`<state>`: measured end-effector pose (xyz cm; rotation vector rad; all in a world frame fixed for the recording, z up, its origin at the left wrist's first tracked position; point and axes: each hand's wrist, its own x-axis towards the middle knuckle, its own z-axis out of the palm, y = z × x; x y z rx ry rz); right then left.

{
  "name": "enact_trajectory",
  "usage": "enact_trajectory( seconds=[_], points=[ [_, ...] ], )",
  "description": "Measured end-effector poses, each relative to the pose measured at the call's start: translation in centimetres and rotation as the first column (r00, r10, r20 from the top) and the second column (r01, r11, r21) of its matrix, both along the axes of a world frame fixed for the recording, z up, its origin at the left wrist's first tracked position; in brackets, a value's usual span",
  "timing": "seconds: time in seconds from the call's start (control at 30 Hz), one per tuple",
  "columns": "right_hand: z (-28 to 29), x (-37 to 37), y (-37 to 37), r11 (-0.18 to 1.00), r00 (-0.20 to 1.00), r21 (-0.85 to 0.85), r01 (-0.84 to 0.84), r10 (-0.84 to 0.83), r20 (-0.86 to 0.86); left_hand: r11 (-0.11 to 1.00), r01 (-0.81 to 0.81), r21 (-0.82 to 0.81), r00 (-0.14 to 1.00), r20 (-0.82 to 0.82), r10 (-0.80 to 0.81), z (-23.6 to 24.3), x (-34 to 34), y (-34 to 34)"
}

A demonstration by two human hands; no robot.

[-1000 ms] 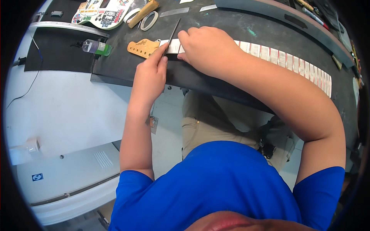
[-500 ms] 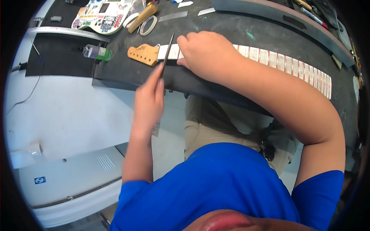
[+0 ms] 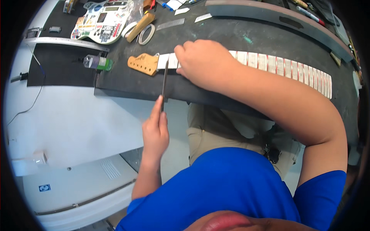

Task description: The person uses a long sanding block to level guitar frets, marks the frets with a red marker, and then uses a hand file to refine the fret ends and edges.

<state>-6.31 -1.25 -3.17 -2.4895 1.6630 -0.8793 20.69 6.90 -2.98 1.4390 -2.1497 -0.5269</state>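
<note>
A guitar neck (image 3: pixel 269 64) lies across the dark workbench, its wooden headstock (image 3: pixel 142 64) pointing left. Whitish tape covers its fretboard between the frets, some edged in red. My left hand (image 3: pixel 156 133) is closed round the lower end of a slim, dark file (image 3: pixel 165 82), below the bench's front edge. The file's far tip rests at or just above the taped fretboard near the headstock. Just right of that tip, my right hand (image 3: pixel 204 59) grips the neck from above, thumb on the near side. It hides part of the fretboard.
A small bottle with green liquid (image 3: pixel 98 62) stands left of the headstock. Behind it are a metal ruler (image 3: pixel 69 41), a sticker-covered guitar body (image 3: pixel 102 23), a tape roll (image 3: pixel 147 34) and a wooden block (image 3: pixel 140 27). A long grey beam (image 3: pixel 266 15) spans the back.
My left hand has drawn the file back toward my body, so its tip has come from beyond the neck to the fretboard. My right hand keeps its grip; the view has shifted slightly.
</note>
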Motion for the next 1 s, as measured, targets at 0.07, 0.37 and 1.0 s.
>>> enact_trajectory(
  seconds=[0.07, 0.37, 1.0],
  points=[
    [0.5, 0.4, 0.7, 0.999, 0.999, 0.022, -0.033, 0.032, 0.009, 0.999, -0.049, -0.002, 0.998, -0.041, 0.049, 0.3, -0.8, 0.0],
    [-0.1, 0.1, 0.6, 1.000, 1.000, 0.014, -0.018, 0.018, 0.018, 0.994, 0.053, -0.095, 0.993, 0.106, -0.043, 0.5, -0.8, -1.6],
    [0.1, -0.5, 0.7, 0.999, 0.999, 0.017, -0.035, 0.035, 0.039, 0.997, 0.031, -0.070, 0.974, 0.225, -0.014, 5.2, -6.6, -7.0]
  ],
)
